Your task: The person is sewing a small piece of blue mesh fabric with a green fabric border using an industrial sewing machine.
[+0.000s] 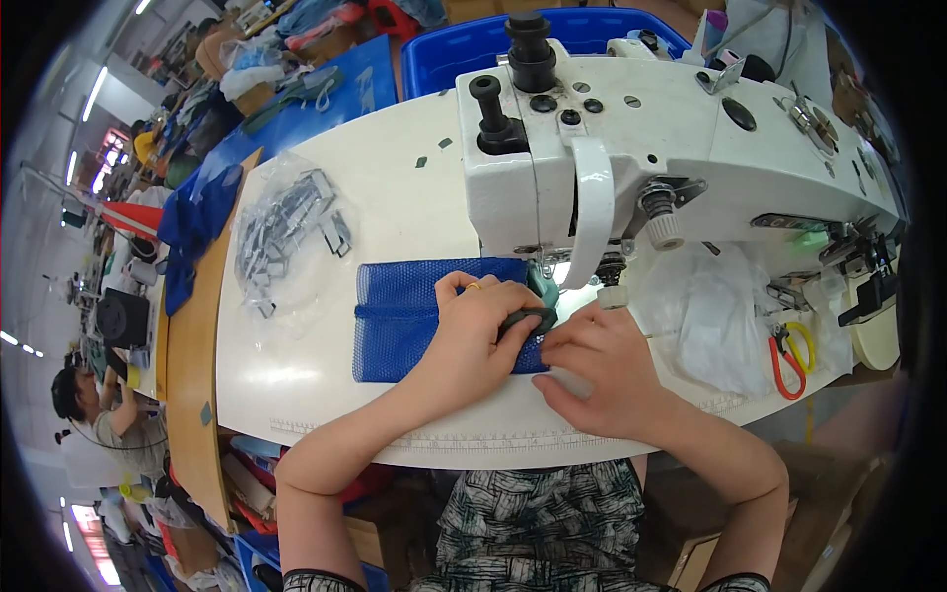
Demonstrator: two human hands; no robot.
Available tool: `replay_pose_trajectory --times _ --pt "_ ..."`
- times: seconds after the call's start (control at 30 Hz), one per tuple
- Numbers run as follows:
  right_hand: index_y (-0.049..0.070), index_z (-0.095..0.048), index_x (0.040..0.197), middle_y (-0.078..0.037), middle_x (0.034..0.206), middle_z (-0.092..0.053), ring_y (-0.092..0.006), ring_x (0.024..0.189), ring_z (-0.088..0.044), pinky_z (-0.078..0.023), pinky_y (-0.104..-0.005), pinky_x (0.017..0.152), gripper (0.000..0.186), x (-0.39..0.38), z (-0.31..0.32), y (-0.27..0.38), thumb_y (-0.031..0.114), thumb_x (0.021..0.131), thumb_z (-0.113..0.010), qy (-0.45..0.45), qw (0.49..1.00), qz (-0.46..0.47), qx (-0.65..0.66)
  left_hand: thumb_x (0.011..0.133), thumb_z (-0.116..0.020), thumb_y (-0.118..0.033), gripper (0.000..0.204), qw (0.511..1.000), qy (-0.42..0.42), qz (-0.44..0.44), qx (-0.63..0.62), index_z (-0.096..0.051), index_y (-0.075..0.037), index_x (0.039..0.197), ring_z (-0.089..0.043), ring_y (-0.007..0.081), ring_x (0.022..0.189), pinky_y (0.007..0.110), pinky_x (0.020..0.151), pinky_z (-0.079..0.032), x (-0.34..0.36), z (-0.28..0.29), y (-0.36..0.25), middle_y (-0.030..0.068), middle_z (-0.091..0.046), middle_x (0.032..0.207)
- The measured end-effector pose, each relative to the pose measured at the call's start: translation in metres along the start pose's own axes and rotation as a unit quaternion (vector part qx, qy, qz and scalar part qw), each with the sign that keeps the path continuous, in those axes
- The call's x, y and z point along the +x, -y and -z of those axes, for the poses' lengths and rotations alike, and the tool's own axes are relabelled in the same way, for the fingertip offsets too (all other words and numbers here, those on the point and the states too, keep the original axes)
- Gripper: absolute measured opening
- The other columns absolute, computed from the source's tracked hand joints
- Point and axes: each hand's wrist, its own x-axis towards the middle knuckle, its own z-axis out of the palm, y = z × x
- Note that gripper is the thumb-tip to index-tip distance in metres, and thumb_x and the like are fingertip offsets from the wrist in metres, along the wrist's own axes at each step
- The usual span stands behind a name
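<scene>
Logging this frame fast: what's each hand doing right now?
Left hand: pressed on the blue mesh, fingers pinching a dark strap.
Right hand: fingers curled, pressing the mesh edge.

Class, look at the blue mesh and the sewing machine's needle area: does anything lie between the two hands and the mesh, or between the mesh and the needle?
Nothing visible does. Both the left hand and right hand rest directly on the blue mesh, whose right end already lies under the needle area.

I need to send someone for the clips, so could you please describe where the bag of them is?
Start at the white sewing machine and look left across the white table. The clear bag of grey metal clips lies there, beside the blue mesh.
</scene>
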Motion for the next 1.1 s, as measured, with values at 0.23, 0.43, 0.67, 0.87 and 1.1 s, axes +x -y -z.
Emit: replay_pose_trajectory --times 0.23,0.43,0.67,0.87,1.1 --pt "0.006 -0.074 0.090 -0.006 0.083 -0.071 -0.0242 0.080 -0.066 -0.049 -0.0392 0.070 0.015 0.005 -0.008 -0.005 0.021 0.090 -0.079 -0.032 0.976 -0.206 0.069 0.087 -0.079 -0.008 0.019 0.995 -0.059 0.032 -0.069 -0.074 -0.009 0.105 -0.055 0.0196 0.102 0.041 0.109 -0.027 -0.008 -0.012 0.010 0.0017 -0.072 0.104" --pt "0.002 -0.074 0.088 -0.008 0.081 -0.070 -0.0177 0.066 -0.068 -0.054 -0.0333 0.058 0.017 0.023 0.002 -0.021 0.018 0.092 -0.076 0.046 0.927 -0.330 0.172 0.086 -0.071 -0.001 0.020 0.992 -0.121 -0.031 -0.022 -0.071 -0.010 0.104 -0.059 0.0199 0.094 0.043 0.099 -0.028 -0.008 -0.014 0.006 0.0022 -0.063 0.087" --pt "-0.002 -0.065 0.106 -0.004 0.077 -0.067 -0.0078 0.064 -0.061 -0.049 -0.0250 0.050 0.022 0.027 0.008 -0.025 0.015 0.097 -0.075 0.069 0.818 -0.448 0.355 0.082 -0.066 0.001 0.027 0.991 -0.122 -0.034 -0.044 -0.072 -0.010 0.105 -0.060 0.0189 0.106 0.042 0.102 -0.026 -0.003 -0.022 0.007 0.0025 -0.067 0.107" --pt "0.000 -0.067 0.105 -0.004 0.076 -0.069 -0.0077 0.059 -0.061 -0.047 -0.0241 0.049 0.018 0.029 0.004 -0.017 0.015 0.100 -0.072 0.086 0.812 -0.448 0.365 0.079 -0.066 0.001 0.031 0.987 -0.147 -0.048 -0.041 -0.072 -0.013 0.106 -0.060 0.0208 0.109 0.044 0.102 -0.027 -0.010 -0.025 0.017 0.0032 -0.066 0.105" --pt "0.002 -0.073 0.093 -0.007 0.074 -0.072 -0.0090 0.051 -0.059 -0.044 -0.0232 0.047 0.016 0.024 0.011 -0.018 0.017 0.099 -0.072 0.094 0.807 -0.464 0.353 0.076 -0.065 -0.001 0.026 0.977 -0.171 -0.107 -0.073 -0.071 -0.010 0.100 -0.058 0.0224 0.104 0.051 0.108 -0.028 -0.008 -0.037 0.015 0.0036 -0.061 0.097"
